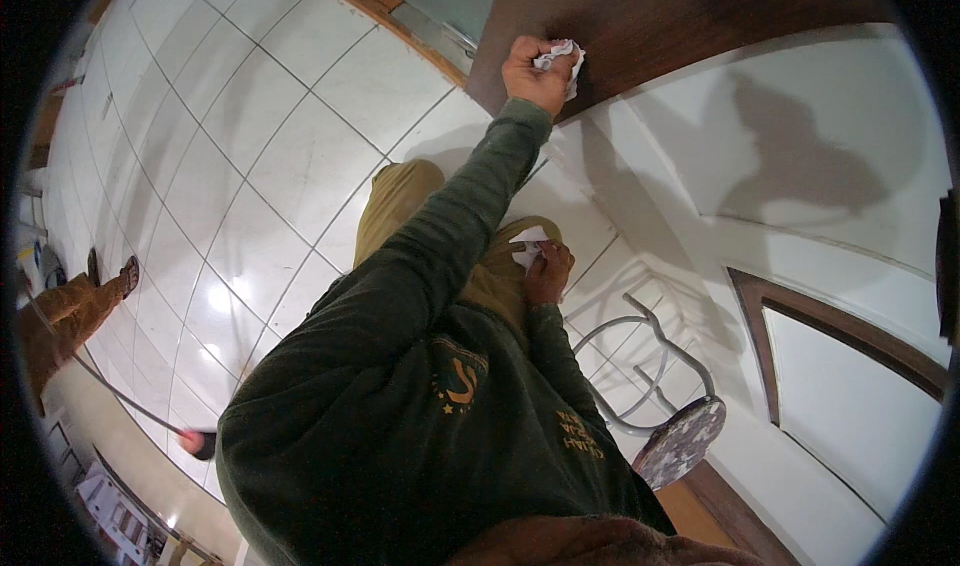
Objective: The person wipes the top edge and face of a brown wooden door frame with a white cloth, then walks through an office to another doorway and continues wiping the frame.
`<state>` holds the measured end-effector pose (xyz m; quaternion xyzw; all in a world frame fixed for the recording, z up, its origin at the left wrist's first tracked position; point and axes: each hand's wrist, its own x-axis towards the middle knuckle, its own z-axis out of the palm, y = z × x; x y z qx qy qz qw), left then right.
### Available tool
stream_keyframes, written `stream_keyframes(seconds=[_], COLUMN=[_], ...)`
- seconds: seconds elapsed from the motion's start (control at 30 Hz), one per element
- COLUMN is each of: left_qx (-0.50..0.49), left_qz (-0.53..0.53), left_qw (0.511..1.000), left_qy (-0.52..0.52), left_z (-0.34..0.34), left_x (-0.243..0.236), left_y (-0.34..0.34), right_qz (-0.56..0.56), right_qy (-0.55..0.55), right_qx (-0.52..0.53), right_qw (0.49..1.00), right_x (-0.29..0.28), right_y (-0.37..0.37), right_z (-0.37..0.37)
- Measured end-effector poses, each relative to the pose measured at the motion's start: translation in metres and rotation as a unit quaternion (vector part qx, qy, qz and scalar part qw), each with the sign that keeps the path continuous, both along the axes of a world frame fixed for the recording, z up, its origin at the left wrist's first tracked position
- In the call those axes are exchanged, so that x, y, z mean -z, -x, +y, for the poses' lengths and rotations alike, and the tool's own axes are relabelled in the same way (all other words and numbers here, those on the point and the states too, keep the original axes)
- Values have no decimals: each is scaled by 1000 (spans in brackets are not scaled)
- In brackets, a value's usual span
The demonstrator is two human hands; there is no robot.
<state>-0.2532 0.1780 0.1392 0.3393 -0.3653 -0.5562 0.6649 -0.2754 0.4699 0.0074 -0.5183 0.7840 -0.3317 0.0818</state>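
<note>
My left hand (532, 69) reaches far out in a dark green sleeve and presses a crumpled white cloth (562, 58) against a dark brown wooden panel (660, 16). Its fingers are closed around the cloth. My right hand (548, 272) rests close to my body at my knee, over tan trousers, and grips a second small piece of white cloth or paper (527, 247). The two hands are well apart.
A metal-framed stool with a speckled round seat (682, 440) stands just right of me beside the white wall (800, 156). Glossy white floor tiles (240, 166) spread to the left. Another person's legs and shoes (75, 306) are at the far left, by a thin dark cable (130, 401).
</note>
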Motion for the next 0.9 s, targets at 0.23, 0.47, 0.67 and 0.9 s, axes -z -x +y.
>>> stream_keyframes(seconds=[0.23,0.47,0.67,0.9], left_qx=[34,0,21,-60], left_qz=[-47,68,139,205], left_qw=[997,927,965,936], left_qy=[-51,-370,-222,-281], left_z=[5,14,14,10], left_x=[-19,141,103,147], left_y=[7,-16,28,27], right_qz=[-9,11,-8,14], right_qy=[4,3,2,-69], right_qx=[24,12,15,-21], right_qw=[1000,1000,1000,997], right_x=[6,8,14,10], right_y=[12,9,12,8], right_z=[2,-6,-1,-9])
